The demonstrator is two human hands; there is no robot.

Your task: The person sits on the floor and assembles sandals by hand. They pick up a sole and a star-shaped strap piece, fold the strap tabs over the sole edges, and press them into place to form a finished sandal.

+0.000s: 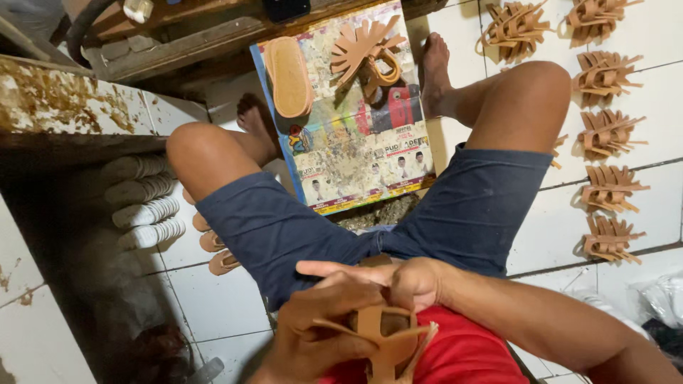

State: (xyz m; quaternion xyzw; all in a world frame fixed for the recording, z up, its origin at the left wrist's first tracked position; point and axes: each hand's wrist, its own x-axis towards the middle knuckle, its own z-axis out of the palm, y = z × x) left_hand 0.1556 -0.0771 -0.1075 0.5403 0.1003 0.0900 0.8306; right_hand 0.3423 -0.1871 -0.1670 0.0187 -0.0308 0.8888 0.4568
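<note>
Tan leather straps (388, 334) sit low in the middle, just over your lap, caught between both hands. Your left hand (320, 334) curls around their near side, fingers closed on a strip. Your right hand (413, 281) pinches the top of the same piece, thumb and fingers pressed together. To the left, pale soles (146, 203) are stacked against a stained ledge (64, 107). Between your knees lies a printed board (356, 142) carrying an insole (288, 75) and a strap piece (366, 50). On the right, finished strap pieces (608, 131) line the white tiled floor (548, 227), leaving bare tiles beside your right thigh.
</note>
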